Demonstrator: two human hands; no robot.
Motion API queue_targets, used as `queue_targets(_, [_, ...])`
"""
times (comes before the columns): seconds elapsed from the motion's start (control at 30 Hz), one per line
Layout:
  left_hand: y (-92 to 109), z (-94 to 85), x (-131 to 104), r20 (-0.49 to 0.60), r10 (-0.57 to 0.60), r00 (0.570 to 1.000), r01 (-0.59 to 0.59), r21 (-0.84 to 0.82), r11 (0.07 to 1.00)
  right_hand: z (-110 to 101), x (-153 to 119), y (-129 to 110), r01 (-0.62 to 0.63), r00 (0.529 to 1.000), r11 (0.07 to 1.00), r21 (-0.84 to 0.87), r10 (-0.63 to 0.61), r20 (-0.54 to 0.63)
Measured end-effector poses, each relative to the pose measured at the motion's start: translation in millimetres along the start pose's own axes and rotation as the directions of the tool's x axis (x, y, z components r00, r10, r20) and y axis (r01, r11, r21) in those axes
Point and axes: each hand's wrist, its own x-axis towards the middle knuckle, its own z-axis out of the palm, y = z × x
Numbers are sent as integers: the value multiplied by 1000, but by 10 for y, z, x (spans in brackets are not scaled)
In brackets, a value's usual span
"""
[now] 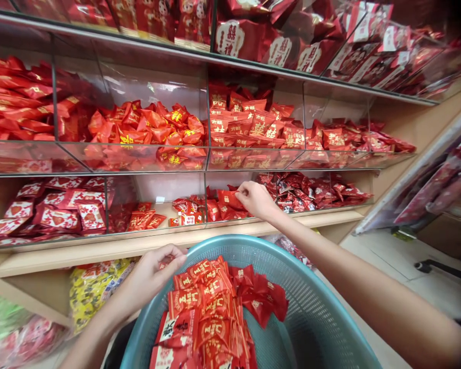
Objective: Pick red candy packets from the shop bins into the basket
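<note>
Red packet (228, 199) touches the right hand's (258, 199) pinched fingers (246, 187).

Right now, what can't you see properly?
In the head view:
Basket: near end cut off by the bottom edge.
Whether the right hand grips the red packet: its fingers hide it.
Top-shelf packets: cut off by the upper edge.
Far-right goods: blurred.

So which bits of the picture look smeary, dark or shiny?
In the head view, the bags at the far right look smeary; in the head view, the top right corner goes black, and the right inside of the basket is shadowy; also in the head view, pale shine shows on a clear panel, while the packets' big gold writing looks fairly sharp.
</note>
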Motion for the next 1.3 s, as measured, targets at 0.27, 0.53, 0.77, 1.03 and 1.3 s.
queue_targets(0.27, [396,196,164,-135,118,984,-122,-20,992,-580,-646,-246,340,930,930,141,-355,97])
queue_targets(0.53, [707,532,220,153,54,987,-13,-262,965,-339,-979,-402,96,992,799,593,-129,14])
queue_targets(0.77, [664,689,419,-136,239,961,-240,7,971,69,-1184,-462,-287,953,410,866,32,300])
queue_targets(1.03, [630,840,326,69,170,983,-155,-178,972,46,-1208,-215,-131,985,685,717,7,173])
queue_targets(1.3, [397,537,235,-9,99,995,-99,-213,972,-79,-1362,284,140,888,978,-153,-55,456])
